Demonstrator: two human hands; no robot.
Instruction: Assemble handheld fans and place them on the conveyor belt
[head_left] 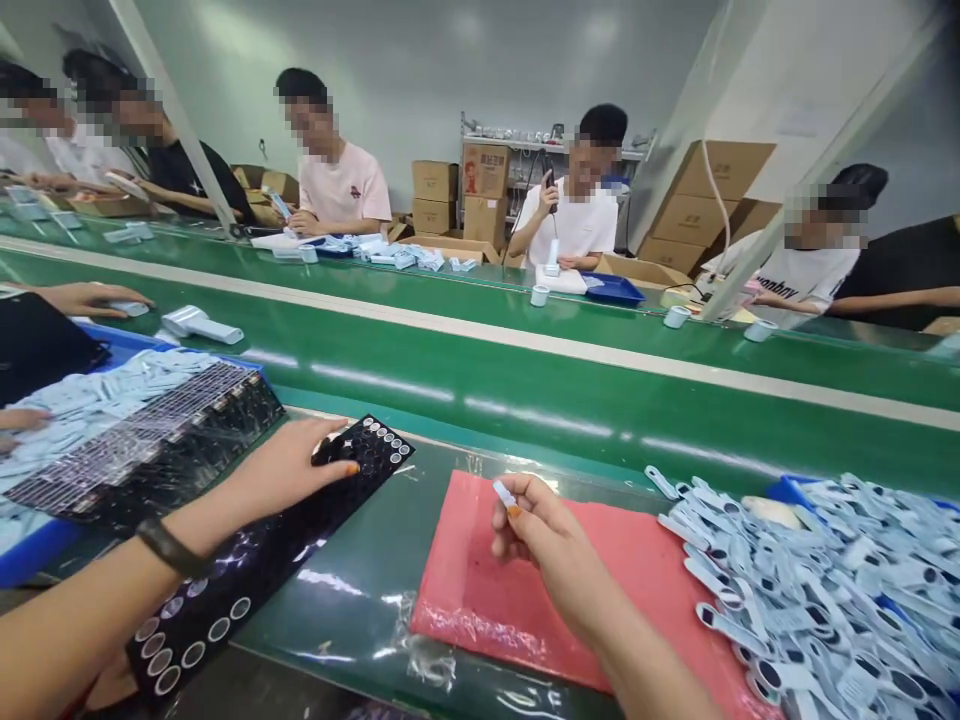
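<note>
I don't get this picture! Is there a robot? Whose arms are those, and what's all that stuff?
There's no robot here. The two arms belong to a person wearing a camera on their head, so you see what's in front of them, looking forward and down. It's just this one picture.

The person's right hand holds a small light-blue piece in its fingertips, above a pink pad. The left hand touches a long black sheet with shiny rings on it. Over on the right is a big heap of light-blue pieces.

Behind all that runs a long green surface, and other people are along its far side.
</note>
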